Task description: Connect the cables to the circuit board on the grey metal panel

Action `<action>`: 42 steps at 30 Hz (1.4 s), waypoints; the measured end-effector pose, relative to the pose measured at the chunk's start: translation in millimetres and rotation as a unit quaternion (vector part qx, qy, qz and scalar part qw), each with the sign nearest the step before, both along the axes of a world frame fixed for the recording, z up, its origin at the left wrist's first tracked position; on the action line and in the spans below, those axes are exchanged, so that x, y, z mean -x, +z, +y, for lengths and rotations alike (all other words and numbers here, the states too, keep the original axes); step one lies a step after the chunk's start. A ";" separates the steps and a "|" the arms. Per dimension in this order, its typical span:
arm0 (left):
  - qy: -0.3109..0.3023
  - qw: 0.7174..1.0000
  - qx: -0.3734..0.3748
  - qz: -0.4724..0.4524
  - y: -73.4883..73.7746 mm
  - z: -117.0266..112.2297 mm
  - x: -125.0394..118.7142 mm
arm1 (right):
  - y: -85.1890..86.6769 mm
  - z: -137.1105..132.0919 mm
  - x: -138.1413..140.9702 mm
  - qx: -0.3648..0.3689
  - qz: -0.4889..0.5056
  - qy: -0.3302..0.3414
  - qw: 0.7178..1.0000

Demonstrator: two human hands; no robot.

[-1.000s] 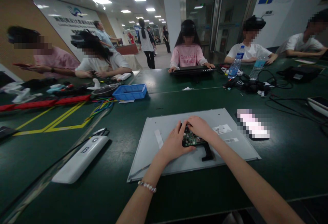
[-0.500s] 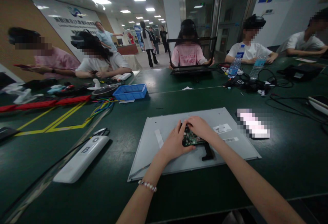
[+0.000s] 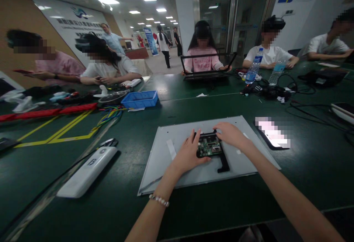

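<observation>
A green circuit board (image 3: 210, 147) in a black plastic frame rests on the back of a flat grey display panel (image 3: 182, 177). From the board's left side my left hand (image 3: 188, 149) grips it, thumb along the lower edge and fingers toward the upper edge. My right hand (image 3: 231, 135) has its fingertips closed at the frame's upper right corner; exactly what they pinch is partly hidden. A black arm of the frame extends down past the board's lower right. White strips and labels are stuck on the panel, some covered by my right hand and forearm.
A phone (image 3: 272, 133) lies right of the panel, a white power bank (image 3: 88, 172) with a cable to the left. Farther back are a blue plastic basket (image 3: 140, 99), two water bottles (image 3: 254, 66) and tangled cables. Across the table a person holds a black frame (image 3: 207, 73).
My right hand has slid right from the board's upper middle to its upper right corner, uncovering more of the board. My left hand stays put. The person opposite has tilted the black frame.
</observation>
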State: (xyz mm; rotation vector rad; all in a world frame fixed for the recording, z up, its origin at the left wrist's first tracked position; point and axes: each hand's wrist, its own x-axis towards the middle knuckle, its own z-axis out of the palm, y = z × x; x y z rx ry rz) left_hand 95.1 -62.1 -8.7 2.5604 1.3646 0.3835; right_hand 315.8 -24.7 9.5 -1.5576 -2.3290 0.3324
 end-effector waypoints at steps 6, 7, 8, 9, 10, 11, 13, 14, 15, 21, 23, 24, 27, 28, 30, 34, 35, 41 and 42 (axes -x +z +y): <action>0.010 1.000 0.012 0.008 5.2 -2.2 -0.1 | -13.8 -9.6 -69.5 0.053 -0.011 -0.058 0.997; 0.010 1.000 0.013 0.008 6.2 -2.5 -0.3 | -16.1 -11.0 -76.1 0.061 -0.004 -0.062 0.996; 0.010 1.000 0.013 0.009 7.1 -2.8 -0.4 | -18.4 -12.2 -80.8 0.068 0.005 -0.066 0.995; 0.008 1.000 0.012 0.010 7.8 -3.1 -0.6 | -20.6 -13.1 -83.9 0.075 0.014 -0.070 0.995; 0.007 1.000 0.012 0.012 8.3 -3.3 -0.9 | -22.8 -13.6 -85.6 0.082 0.024 -0.074 0.994; 0.008 1.000 0.012 0.013 8.6 -3.4 -1.0 | -24.9 -13.8 -86.3 0.088 0.033 -0.081 0.992; 0.011 1.000 0.012 0.016 8.8 -3.5 -1.2 | -28.7 -13.7 -86.2 0.096 0.051 -0.094 0.990; 0.011 1.000 0.012 0.017 8.7 -3.4 -1.1 | -30.3 -13.7 -85.9 0.096 0.059 -0.101 0.988; 0.012 1.000 0.010 0.017 8.5 -3.3 -1.1 | -31.7 -13.8 -85.8 0.094 0.066 -0.109 0.987; -0.002 0.999 -0.014 0.033 7.5 -2.3 -1.7 | -34.7 -19.8 -86.7 0.064 0.146 -0.159 0.974; -0.009 0.999 -0.031 0.039 8.1 -2.5 -2.7 | -35.2 -23.0 -83.9 0.097 0.227 -0.162 0.955; -0.013 0.998 -0.040 0.042 8.7 -2.7 -3.3 | -35.6 -24.5 -81.3 0.121 0.270 -0.155 0.943; -0.026 0.996 -0.062 0.051 11.8 -3.4 -5.0 | -37.4 -28.6 -69.5 0.190 0.361 -0.110 0.906; -0.032 0.996 -0.069 0.054 12.9 -3.7 -5.6 | -37.9 -29.7 -64.9 0.211 0.379 -0.095 0.896; -0.046 0.994 -0.082 0.061 14.6 -4.6 -7.5 | -38.6 -31.7 -56.4 0.248 0.404 -0.075 0.877; -0.071 0.988 -0.107 0.080 14.5 -9.2 -17.1 | -38.2 -35.0 -45.7 0.265 0.410 -0.064 0.871; -0.077 0.987 -0.112 0.083 14.1 -11.1 -21.1 | -38.1 -35.6 -44.4 0.263 0.408 -0.062 0.872; -0.110 0.983 -0.121 0.084 13.4 -25.2 -48.3 | -38.4 -38.1 -39.7 0.246 0.409 -0.036 0.878; -0.115 0.983 -0.119 0.084 13.4 -26.8 -51.3 | -37.9 -38.8 -38.9 0.240 0.403 -0.033 0.882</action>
